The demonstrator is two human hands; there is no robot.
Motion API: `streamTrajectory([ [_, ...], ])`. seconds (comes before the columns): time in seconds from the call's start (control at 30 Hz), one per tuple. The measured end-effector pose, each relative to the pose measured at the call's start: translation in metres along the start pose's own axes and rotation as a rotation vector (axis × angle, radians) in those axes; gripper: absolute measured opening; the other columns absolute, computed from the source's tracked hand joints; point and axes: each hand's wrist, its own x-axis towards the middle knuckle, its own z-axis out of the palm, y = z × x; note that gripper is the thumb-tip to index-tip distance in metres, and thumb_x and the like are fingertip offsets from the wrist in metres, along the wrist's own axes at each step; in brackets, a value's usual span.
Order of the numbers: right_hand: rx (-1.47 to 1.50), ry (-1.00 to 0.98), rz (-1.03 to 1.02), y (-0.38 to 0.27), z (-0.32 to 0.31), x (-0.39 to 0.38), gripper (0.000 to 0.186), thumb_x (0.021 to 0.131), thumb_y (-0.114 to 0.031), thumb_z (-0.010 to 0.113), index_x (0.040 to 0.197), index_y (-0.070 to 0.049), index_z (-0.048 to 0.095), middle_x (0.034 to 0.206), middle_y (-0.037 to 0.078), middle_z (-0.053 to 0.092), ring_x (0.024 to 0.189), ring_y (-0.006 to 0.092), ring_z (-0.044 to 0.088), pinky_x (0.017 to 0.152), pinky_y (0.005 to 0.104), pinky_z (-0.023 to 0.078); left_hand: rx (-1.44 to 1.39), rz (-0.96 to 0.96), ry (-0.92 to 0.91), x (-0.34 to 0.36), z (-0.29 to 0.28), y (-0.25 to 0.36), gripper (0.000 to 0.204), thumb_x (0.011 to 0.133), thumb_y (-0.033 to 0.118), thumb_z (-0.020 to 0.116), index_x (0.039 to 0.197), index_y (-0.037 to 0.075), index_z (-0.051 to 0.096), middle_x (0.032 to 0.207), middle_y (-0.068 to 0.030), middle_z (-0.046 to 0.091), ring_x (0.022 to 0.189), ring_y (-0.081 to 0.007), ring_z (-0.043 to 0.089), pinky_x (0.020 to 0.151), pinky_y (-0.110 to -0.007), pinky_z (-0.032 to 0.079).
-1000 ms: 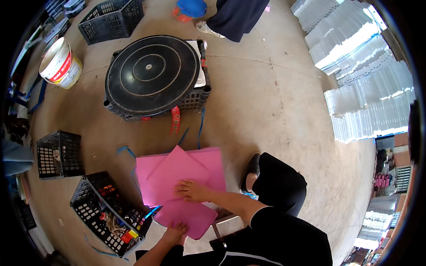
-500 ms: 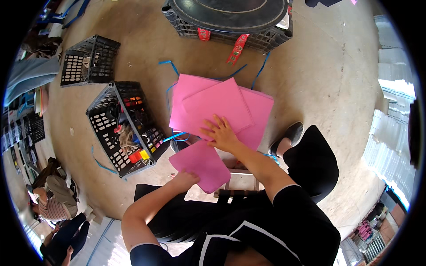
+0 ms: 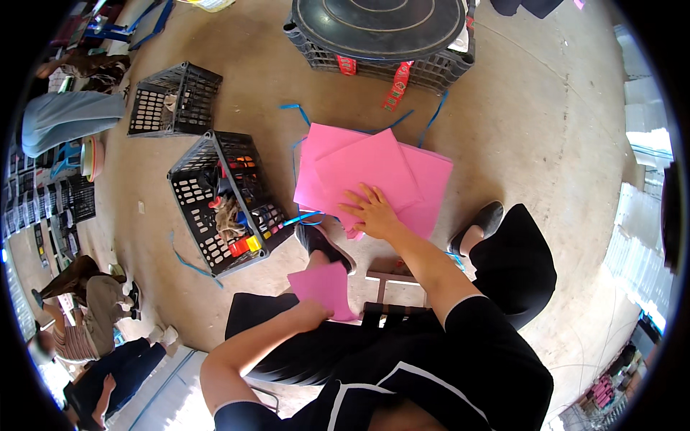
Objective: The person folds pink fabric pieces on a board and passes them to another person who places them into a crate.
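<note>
A pile of pink sheets (image 3: 429,179) lies in front of me at the centre, with a squarer sheet (image 3: 366,154) turned askew on top. My right hand (image 3: 370,210) rests on its lower part, fingers spread. Nearer my body, above my dark-clothed left leg, my left hand (image 3: 310,316) is closed on the edge of a separate pink sheet (image 3: 316,284). A dark shoe of mine shows between that sheet and the pile. Blue straps (image 3: 293,106) stick out around the pile.
Left stand two black crates, one with tools and colourful items (image 3: 198,243), another smaller (image 3: 192,97). Beyond the pile is a crate under a round black lid (image 3: 377,21) with red ribbons. Several people (image 3: 100,316) are at far left. White stacked panels (image 3: 625,244) line the right.
My left hand has drawn the smaller pink sheet down toward me, away from the pile, uncovering my shoe. My right hand stays spread on the pile. The view has swung, bringing people at left in.
</note>
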Motion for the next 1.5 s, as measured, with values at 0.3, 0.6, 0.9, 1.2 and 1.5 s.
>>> streamTrajectory([
  [0.3,0.816,-0.547,0.282,0.011,-0.046,0.001,0.051,0.086,-0.051,0.049,0.117,-0.012,0.056,0.12,0.008,0.055,0.114,0.0226,0.048,0.097,0.0374,0.037,0.062,-0.251,0.059,0.038,-0.14,0.08,0.016,0.085,0.015,0.049,0.093,0.009,0.062,0.078,-0.0171,0.06,0.078,-0.0352,0.06,0.066,-0.043,0.047],
  [0.6,1.743,0.001,0.739,0.098,-0.054,-0.028,0.052,0.087,-0.045,0.05,0.116,-0.002,0.055,0.098,0.007,0.065,0.092,0.0233,0.061,0.083,0.034,0.048,-0.166,-0.325,0.448,0.255,-0.246,-0.061,0.02,0.077,0.017,0.061,0.09,0.002,0.06,0.082,-0.0179,0.062,0.077,-0.0321,0.059,0.068,-0.036,0.045],
  [0.9,0.4,0.161,0.805,0.104,-0.029,-0.017,0.028,0.078,-0.028,0.057,0.094,-0.005,0.059,0.084,0.024,0.061,0.08,0.0362,0.061,0.07,0.0453,0.049,0.162,-0.354,0.817,0.307,-0.211,-0.12,0.032,0.068,0.017,0.066,0.097,0.007,0.057,0.097,-0.0147,0.056,0.095,-0.0344,0.051,0.081,-0.043,0.042],
  [1.2,0.31,0.117,0.844,0.094,-0.02,-0.03,0.035,0.075,-0.026,0.056,0.105,-0.008,0.054,0.11,0.018,0.052,0.1,0.0332,0.055,0.081,0.046,0.047,-0.032,-0.483,0.368,0.288,-0.216,-0.12,0.059,0.056,0.032,0.075,0.109,0.009,0.061,0.111,-0.0152,0.059,0.109,-0.0332,0.052,0.093,-0.04,0.042],
  [1.5,0.363,0.329,0.596,0.09,-0.062,-0.057,0.063,0.068,-0.027,0.067,0.125,-0.009,0.047,0.12,0.016,0.05,0.105,0.0318,0.052,0.09,0.0401,0.043,0.16,-0.223,0.272,0.232,-0.222,0.007,0.043,0.068,0.026,0.065,0.106,0.006,0.059,0.094,-0.0204,0.062,0.091,-0.0359,0.059,0.079,-0.041,0.046],
])
